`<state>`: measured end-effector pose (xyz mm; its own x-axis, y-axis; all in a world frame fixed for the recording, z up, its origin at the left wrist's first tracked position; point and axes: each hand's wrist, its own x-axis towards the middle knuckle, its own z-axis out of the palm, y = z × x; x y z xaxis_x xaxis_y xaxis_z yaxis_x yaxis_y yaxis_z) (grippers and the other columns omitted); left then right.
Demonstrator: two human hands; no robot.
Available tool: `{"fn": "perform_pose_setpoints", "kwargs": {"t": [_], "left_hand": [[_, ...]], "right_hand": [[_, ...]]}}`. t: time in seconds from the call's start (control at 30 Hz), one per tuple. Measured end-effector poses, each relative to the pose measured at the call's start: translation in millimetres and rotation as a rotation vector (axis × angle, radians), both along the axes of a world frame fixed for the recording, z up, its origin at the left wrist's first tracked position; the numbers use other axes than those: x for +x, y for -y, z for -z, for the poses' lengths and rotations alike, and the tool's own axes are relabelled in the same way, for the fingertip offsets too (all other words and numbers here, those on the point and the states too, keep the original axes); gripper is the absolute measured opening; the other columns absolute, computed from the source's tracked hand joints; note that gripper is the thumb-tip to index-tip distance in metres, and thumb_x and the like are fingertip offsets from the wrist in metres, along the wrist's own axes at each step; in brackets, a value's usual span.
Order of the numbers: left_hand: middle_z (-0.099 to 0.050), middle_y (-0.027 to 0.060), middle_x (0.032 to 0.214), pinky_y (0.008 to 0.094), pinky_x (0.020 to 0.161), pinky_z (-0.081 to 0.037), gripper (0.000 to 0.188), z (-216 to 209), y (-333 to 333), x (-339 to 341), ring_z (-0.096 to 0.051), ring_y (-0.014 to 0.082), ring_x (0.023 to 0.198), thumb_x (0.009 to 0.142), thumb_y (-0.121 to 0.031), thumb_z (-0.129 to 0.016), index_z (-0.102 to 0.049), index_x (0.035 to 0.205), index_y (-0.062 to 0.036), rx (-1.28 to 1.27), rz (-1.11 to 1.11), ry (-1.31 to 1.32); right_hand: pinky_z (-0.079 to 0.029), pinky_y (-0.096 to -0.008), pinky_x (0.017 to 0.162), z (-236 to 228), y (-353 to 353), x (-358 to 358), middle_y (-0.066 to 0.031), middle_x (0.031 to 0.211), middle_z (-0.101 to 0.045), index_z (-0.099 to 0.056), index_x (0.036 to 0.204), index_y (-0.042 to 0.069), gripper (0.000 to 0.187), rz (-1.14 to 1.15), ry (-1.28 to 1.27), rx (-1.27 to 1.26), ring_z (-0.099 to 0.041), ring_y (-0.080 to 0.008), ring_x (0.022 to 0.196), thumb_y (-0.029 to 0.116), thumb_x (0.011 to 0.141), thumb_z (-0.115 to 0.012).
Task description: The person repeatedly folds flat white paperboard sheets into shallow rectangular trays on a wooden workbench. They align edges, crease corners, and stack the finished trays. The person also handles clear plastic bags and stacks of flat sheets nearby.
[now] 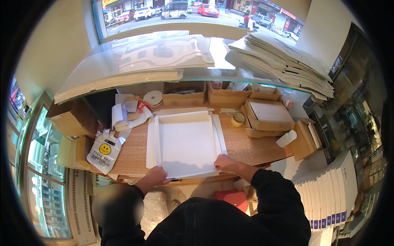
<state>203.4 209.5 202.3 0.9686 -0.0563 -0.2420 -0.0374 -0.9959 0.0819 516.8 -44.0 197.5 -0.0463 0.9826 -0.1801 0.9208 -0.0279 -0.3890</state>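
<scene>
- the white box, an open, shallow card tray, lies flat on the bench with its near edge toward the wearer, probably so that both hands meet it without reaching.
- the right hand is curled at the near right corner of the white box; its grip appears closed on the card there, which would steady that corner.
- the left hand is at the near left corner of the white box; whether its grip pinches the edge or only presses on it, i cannot tell. with a hand at each end, the near side is likely kept straight.
- the side flaps of the white box are spread outward, so the bench just beside it is presumably kept free for them.
- right of the white box, near its far corner, stands a yellow tape roll, seemingly within easy reach; a white cylinder lies farther right.
- left of the white box, a plastic bag hangs partly over the bench edge.
- beyond the white box, brown cartons line the back, perhaps to leave the front for work.
</scene>
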Motion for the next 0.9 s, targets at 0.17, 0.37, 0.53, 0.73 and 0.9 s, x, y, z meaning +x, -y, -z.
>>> {"fn": "perform_pose_setpoints", "kwargs": {"t": [0.17,0.37,0.53,0.73,0.9], "left_hand": [[-0.065,0.0062,0.074,0.0373,0.081,-0.043,0.018,10,5,-7,-0.060,0.0249,0.081,0.080,-0.028,-0.063,-0.068,0.071,-0.0126,0.071,0.050,0.118],[-0.066,0.0063,0.074,0.0393,0.078,-0.042,0.014,5,4,3,-0.061,0.0260,0.082,0.080,-0.025,-0.062,-0.070,0.075,-0.0141,0.055,-0.040,-0.063],[-0.066,0.0093,0.073,0.0413,0.075,-0.043,0.016,-12,27,15,-0.063,0.0278,0.078,0.079,-0.026,-0.062,-0.070,0.076,-0.0129,-0.034,-0.096,-0.052],[-0.066,0.0102,0.078,0.0432,0.075,-0.043,0.017,-11,83,37,-0.062,0.0296,0.081,0.077,-0.027,-0.066,-0.066,0.084,-0.0114,-0.178,-0.101,-0.018],[-0.060,0.0102,0.111,0.0419,0.089,-0.042,0.032,-6,74,20,-0.057,0.0254,0.103,0.076,-0.026,-0.069,-0.058,0.098,-0.0059,-0.024,0.277,0.474]], "right_hand": [[-0.045,-0.0378,0.083,-7,10,-10,-0.0125,0.079,-0.065,-0.066,0.072,0.005,0.011,-0.236,0.157,0.123,-0.059,-0.0301,0.087,0.017,0.072,-0.064],[-0.045,-0.0375,0.081,-1,8,-1,-0.0109,0.076,-0.062,-0.064,0.071,0.007,0.011,-0.231,0.353,-0.036,-0.058,-0.0292,0.083,0.017,0.071,-0.064],[-0.044,-0.0405,0.076,10,10,-37,-0.0087,0.077,-0.055,-0.059,0.078,0.008,0.009,-0.115,0.133,0.447,-0.055,-0.0291,0.080,0.017,0.074,-0.061],[-0.045,-0.0388,0.074,48,-8,-113,-0.0090,0.080,-0.055,-0.060,0.075,0.010,0.010,0.020,-0.034,0.365,-0.054,-0.0263,0.083,0.020,0.078,-0.058],[-0.045,-0.0392,0.080,49,0,-89,-0.0103,0.086,-0.057,-0.062,0.083,0.007,0.011,-0.033,-0.124,0.241,-0.055,-0.0292,0.089,0.017,0.082,-0.058]]}}
